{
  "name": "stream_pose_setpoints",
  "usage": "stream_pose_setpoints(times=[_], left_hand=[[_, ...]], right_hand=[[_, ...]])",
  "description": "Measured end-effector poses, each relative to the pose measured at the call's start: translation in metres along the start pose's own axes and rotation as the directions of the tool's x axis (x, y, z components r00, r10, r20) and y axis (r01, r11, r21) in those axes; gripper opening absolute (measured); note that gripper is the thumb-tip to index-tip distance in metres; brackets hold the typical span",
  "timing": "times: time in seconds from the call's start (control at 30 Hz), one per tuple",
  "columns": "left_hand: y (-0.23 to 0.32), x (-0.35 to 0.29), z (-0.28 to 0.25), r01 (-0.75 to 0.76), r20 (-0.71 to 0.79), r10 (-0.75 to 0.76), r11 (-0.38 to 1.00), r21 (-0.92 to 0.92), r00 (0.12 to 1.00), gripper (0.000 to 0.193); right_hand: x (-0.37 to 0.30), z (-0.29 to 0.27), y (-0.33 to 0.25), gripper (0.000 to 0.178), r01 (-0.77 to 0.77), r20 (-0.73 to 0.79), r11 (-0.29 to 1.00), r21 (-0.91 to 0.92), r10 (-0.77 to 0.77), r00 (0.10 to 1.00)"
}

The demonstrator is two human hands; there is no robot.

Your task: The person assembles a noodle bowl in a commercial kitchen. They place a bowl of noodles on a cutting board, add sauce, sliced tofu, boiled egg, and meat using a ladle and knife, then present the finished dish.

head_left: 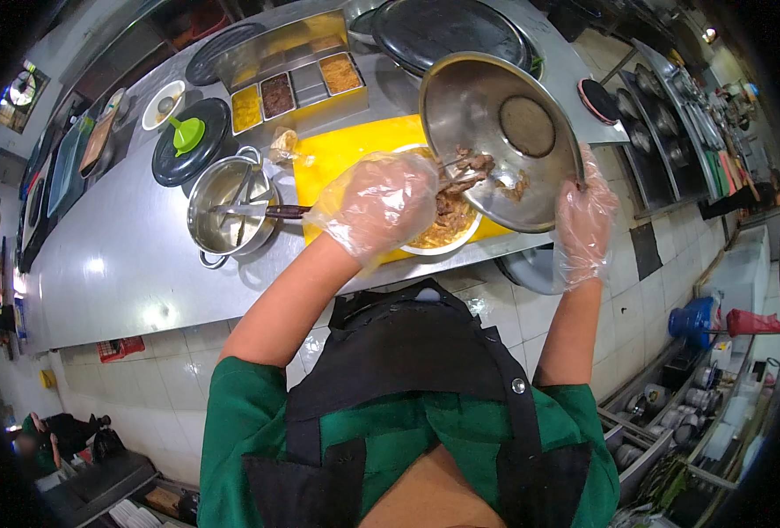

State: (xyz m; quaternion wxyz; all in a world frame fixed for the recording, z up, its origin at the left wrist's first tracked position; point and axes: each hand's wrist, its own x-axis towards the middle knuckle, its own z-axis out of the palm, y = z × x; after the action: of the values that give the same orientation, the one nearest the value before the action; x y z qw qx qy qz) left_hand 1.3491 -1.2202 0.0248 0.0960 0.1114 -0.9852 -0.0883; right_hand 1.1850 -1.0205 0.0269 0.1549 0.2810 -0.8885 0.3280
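Observation:
My right hand (583,216), in a clear plastic glove, grips the rim of a large steel mixing bowl (544,167). The bowl is tipped to the left over a white-rimmed dish (469,238) of yellowish food. Pieces of browned meat (471,169) lie at the bowl's lower side, above the dish. My left hand (381,202), gloved too, is closed round a thin metal utensil (448,164) that reaches to the meat; the hand hides most of it, so its kind is unclear. A yellow cutting board (330,145) lies beneath the dish.
Left of the board, a steel pot (198,211) holds utensils, with a dark-handled one (286,211) across its rim. Behind stand a steel topping box (306,113), a dark lid (168,163) with a green funnel-like piece (188,135), and a large covered pan (447,35). Racks (662,123) stand right.

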Motion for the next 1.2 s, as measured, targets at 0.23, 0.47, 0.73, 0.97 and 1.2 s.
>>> stream_pose_setpoints(times=[0.23,0.47,0.73,0.97,1.2], left_hand=[[0.006,0.011,0.022,0.056,0.066,-0.055,0.998,-0.021,0.996,0.016],[-0.008,-0.013,0.003,0.109,0.185,-0.117,0.993,0.055,0.976,0.019],[-0.041,-0.031,-0.033,0.267,-0.029,-0.292,0.906,-0.327,0.956,0.027],[-0.092,-0.09,-0.054,0.301,0.022,-0.767,0.225,-0.927,0.642,0.032],[-0.193,-0.18,-0.063,0.099,-0.019,-0.917,0.064,-0.993,0.399,0.035]], right_hand=[[0.012,0.005,-0.003,0.051,0.103,0.008,0.993,0.051,-0.103,0.995],[0.02,-0.002,0.004,0.049,-0.003,0.039,0.991,0.135,-0.002,0.999],[0.047,-0.021,0.037,0.038,-0.162,0.084,0.842,0.515,0.139,0.987],[0.083,0.026,0.067,0.021,-0.57,0.477,0.262,0.779,0.342,0.809],[0.121,0.132,-0.084,0.019,-0.712,0.733,0.224,0.665,-0.012,0.68]])
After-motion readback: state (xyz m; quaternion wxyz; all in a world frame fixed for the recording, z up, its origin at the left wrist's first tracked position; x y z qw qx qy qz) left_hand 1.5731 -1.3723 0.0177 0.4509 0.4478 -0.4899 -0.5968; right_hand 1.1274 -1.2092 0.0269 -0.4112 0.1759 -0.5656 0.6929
